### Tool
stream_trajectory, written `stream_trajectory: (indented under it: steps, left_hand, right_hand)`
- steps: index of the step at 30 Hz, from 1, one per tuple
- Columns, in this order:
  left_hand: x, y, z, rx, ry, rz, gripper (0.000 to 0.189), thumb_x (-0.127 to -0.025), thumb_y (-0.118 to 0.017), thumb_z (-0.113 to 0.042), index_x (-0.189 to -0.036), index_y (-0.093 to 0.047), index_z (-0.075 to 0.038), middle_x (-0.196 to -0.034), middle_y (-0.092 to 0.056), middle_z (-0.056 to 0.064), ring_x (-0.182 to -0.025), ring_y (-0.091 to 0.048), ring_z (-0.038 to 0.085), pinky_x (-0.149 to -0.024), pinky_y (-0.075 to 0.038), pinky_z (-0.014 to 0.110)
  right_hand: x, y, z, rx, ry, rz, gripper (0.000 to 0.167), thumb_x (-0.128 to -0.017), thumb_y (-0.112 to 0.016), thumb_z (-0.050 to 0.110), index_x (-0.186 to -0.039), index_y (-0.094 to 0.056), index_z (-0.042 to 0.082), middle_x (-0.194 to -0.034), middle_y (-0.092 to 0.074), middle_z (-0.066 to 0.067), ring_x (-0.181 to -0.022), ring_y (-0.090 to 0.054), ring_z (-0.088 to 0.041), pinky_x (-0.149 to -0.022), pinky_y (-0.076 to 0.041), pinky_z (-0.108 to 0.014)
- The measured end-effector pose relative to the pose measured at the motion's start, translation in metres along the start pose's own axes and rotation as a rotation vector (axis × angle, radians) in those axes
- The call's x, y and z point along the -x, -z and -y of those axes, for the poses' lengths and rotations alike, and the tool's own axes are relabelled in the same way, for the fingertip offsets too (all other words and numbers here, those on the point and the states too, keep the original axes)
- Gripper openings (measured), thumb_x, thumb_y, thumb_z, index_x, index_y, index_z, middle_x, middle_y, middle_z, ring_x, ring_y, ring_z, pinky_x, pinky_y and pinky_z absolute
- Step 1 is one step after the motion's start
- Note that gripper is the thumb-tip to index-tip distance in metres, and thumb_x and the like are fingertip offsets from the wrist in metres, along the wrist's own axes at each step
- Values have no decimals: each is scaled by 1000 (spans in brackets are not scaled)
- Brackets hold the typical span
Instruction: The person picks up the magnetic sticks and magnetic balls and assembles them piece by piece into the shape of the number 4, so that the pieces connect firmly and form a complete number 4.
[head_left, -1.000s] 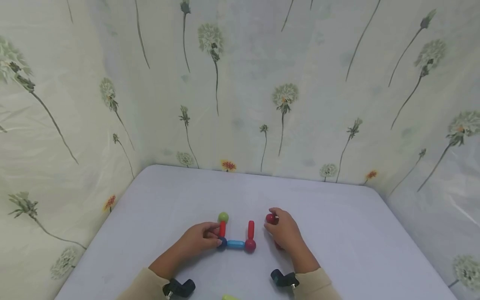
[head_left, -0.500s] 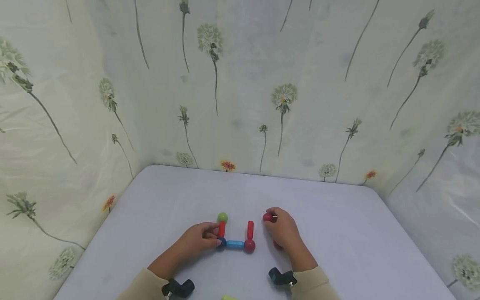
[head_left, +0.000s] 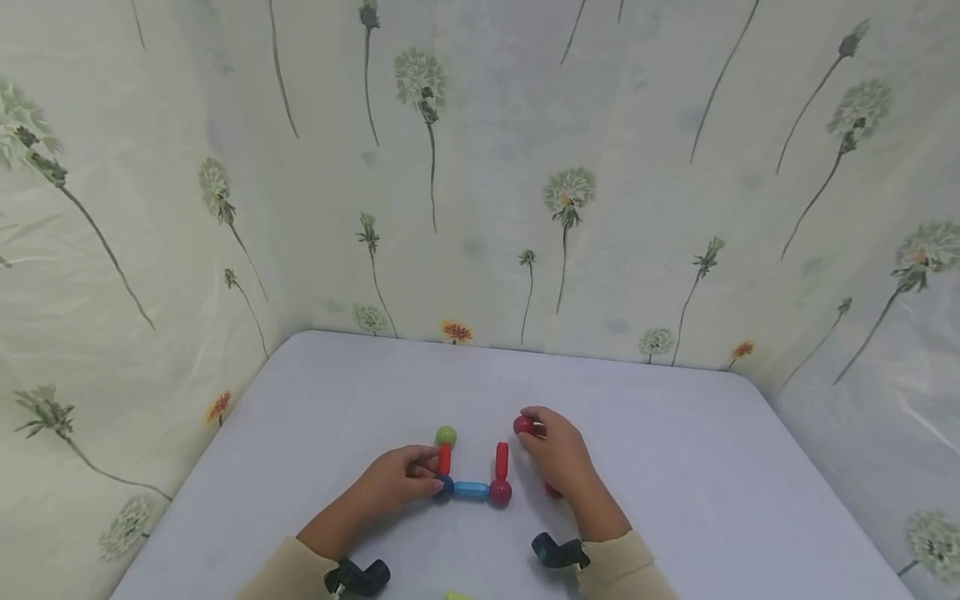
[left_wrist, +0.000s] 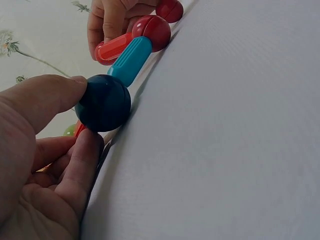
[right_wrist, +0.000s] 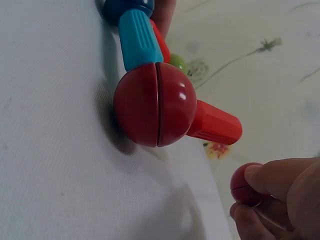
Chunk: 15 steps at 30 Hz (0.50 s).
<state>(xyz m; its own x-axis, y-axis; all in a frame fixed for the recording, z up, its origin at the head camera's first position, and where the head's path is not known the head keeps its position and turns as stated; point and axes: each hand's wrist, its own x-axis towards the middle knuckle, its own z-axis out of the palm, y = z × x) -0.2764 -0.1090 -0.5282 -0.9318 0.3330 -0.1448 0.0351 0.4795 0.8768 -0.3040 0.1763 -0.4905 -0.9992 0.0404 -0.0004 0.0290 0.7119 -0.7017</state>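
Observation:
My left hand [head_left: 393, 483] pinches the dark blue ball [left_wrist: 104, 103] between thumb and fingers. A blue rod [head_left: 472, 490] joins that ball to a dark red ball [head_left: 500, 492]. From each of the two balls a red rod points away from me; the right red rod [head_left: 502, 461] has a free end, and the left red rod [head_left: 445, 459] meets a green ball [head_left: 446, 435]. My right hand [head_left: 558, 454] holds a smaller red ball [head_left: 523, 426] between thumb and fingers, apart from the right rod and beyond its tip.
Another red ball [head_left: 553, 492] lies partly hidden under my right wrist. A yellow-green piece [head_left: 456, 596] shows at the bottom edge of the head view. The white table [head_left: 660, 417] meets a flower-patterned curtain [head_left: 480, 167] at its far edge.
My right hand has moved left and slightly away from me with the red ball, closer to the right red rod. My left hand and the joined pieces stay in place.

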Motion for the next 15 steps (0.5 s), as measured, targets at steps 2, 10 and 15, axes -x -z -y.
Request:
stream_trajectory:
  steps: [2, 10, 15]
  left_hand:
    - [0, 0, 0, 1, 1, -1, 61, -90, -83, -30, -143, -62, -9, -117, -72, -1, -105, -65, 16, -94, -59, 39]
    - [-1, 0, 2, 7, 5, 1, 61, -89, -84, -31, -143, -62, -10, -117, -72, -1, -104, -65, 16, -93, -59, 38]
    - [-2, 0, 5, 10, -3, 4, 62, -89, -84, -31, -143, -62, -10, -117, -72, -1, -105, -66, 16, -93, -59, 39]
  right_hand:
    - [0, -1, 2, -1, 21, -1, 45, -98, -74, 20, -142, -62, 19, -138, -66, -7, -131, -63, -32, -102, -56, -52]
    - [5, -2, 12, -58, 36, 55, 46, -100, -72, 24, -145, -61, 26, -141, -65, -3, -134, -61, -29, -103, -56, -50]
    - [8, -2, 16, -60, 87, 110, 45, -101, -70, 22, -145, -61, 25, -140, -66, -4, -133, -61, -31, -104, -56, -51]
